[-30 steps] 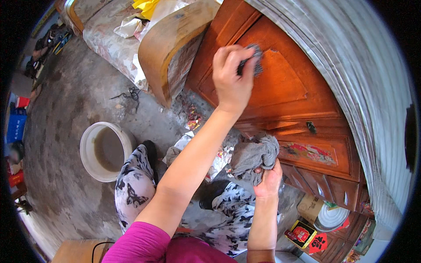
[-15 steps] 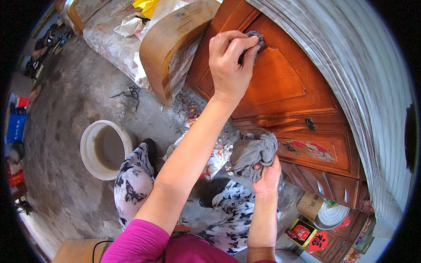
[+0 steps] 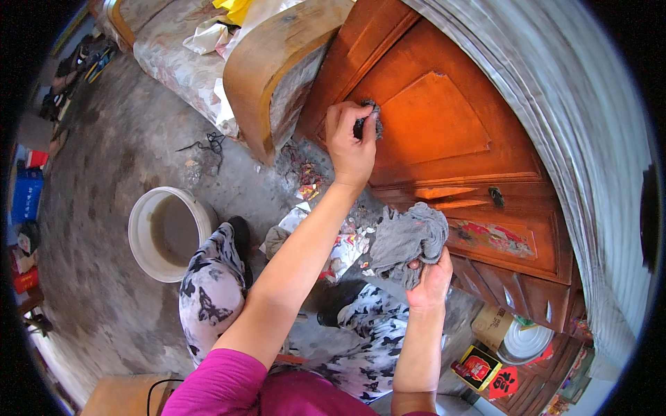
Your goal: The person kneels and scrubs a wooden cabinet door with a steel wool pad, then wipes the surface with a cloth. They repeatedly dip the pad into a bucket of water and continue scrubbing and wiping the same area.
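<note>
My left hand [image 3: 352,142] is closed in a tight grip around a small dark wad of scouring material [image 3: 368,122], pressing it against the reddish-brown wooden cabinet door [image 3: 444,132] at the left edge of its raised centre panel. My right hand [image 3: 430,281] is lower down, its grip shut on a crumpled grey cloth [image 3: 408,240] held just in front of the drawer band with the small dark metal latch [image 3: 495,196].

As I judge it, the cleaning is partway along. The raised panel looks bright and even in colour, but I cannot tell from here which parts have been rubbed. The painted floral strip [image 3: 494,236] below the latch and the lower panels toward my right look duller, so I reckon they are left to do, and the grey cloth has yet to wipe where the wad is working.

I am crouched on a rough grey concrete floor [image 3: 111,180], in butterfly-print trousers. A white plastic bucket [image 3: 168,232] with murky water stands near my left knee. Scraps of red and white paper litter [image 3: 326,229] lie at the cabinet's foot. A curved wooden headboard [image 3: 277,66] leans beside the door, with a patterned bed behind it. A corrugated grey wall [image 3: 555,104] runs along the right.
</note>
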Demonstrator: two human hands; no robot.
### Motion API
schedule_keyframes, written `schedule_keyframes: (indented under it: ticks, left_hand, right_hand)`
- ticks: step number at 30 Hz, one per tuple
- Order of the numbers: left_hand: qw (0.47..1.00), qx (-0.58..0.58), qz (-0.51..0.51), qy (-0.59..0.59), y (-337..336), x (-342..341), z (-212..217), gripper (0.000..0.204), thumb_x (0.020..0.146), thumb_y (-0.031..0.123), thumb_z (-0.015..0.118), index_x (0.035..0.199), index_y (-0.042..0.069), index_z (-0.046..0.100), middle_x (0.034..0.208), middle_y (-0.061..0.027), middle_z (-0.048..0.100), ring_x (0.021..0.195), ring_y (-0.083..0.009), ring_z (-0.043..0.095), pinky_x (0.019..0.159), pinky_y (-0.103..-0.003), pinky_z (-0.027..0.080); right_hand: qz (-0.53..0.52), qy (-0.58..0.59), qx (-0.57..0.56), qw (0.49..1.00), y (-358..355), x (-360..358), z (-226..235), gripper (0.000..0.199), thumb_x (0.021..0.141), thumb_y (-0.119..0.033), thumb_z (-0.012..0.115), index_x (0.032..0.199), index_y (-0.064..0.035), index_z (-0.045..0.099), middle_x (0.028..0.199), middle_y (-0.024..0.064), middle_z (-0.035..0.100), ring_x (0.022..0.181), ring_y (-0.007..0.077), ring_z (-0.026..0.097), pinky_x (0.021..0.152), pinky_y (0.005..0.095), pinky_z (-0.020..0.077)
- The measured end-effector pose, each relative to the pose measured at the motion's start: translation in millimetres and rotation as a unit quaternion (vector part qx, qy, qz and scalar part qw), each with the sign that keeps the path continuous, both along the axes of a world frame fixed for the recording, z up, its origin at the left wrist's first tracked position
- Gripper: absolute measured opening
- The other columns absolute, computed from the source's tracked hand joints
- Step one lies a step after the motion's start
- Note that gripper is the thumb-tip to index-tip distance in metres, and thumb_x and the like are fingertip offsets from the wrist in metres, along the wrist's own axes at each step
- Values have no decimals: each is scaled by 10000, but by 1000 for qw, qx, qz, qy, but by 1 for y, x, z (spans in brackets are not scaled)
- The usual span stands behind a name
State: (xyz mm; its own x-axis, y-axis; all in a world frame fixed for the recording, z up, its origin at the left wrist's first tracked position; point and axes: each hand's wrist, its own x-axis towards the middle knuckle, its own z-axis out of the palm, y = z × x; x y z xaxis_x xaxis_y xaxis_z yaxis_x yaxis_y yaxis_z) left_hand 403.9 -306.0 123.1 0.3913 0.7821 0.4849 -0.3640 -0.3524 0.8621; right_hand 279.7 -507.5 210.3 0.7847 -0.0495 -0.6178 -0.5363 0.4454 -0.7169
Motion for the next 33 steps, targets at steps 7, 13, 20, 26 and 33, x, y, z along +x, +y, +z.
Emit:
schedule_keyframes:
  ticks: [7, 13, 20, 26, 33]
  left_hand:
    - [992, -53, -3, 115, 1, -13, -37, 119, 897, 54, 757, 976, 31, 671, 952, -114, 640, 943, -304, 625, 843, -378, 485]
    - [998, -24, 5, 51, -11, -7, -10, 130, 891, 62, 744, 974, 43, 646, 960, -148, 612, 936, -348, 606, 828, -422, 488]
    - [995, -68, -14, 68, -16, -8, -11, 144, 886, 63, 762, 947, 20, 639, 927, -135, 636, 915, -306, 621, 851, -383, 476]
    - [990, -91, 29, 101, -11, -5, -49, 143, 889, 74, 746, 959, 23, 633, 942, -155, 634, 917, -351, 627, 828, -415, 491]
    - [992, -102, -29, 62, -20, -4, -7, 145, 907, 88, 764, 952, 8, 652, 943, -127, 677, 922, -270, 642, 867, -365, 491]
  right_hand:
    - [1, 8, 6, 1000, 6, 3, -1, 362, 1071, -271, 409, 1219, -98, 690, 1099, 7, 722, 725, 109, 541, 592, 232, 418]
    - [21, -2, 24, 999, 3, 1, 0, 365, 1076, -260, 396, 1238, -104, 684, 1152, 7, 722, 758, 106, 568, 593, 231, 424]
    - [21, 1, 16, 1000, -1, 3, -5, 376, 1078, -276, 390, 1251, -103, 676, 1152, 12, 720, 755, 110, 565, 593, 233, 428]
    - [47, -17, 32, 998, 8, 2, 1, 388, 1083, -289, 381, 1262, -93, 664, 1143, 15, 713, 787, 110, 575, 615, 233, 436]
    - [34, -3, 36, 999, -5, -2, -8, 383, 1084, -267, 383, 1247, -70, 668, 1120, 28, 715, 737, 114, 554, 612, 243, 447]
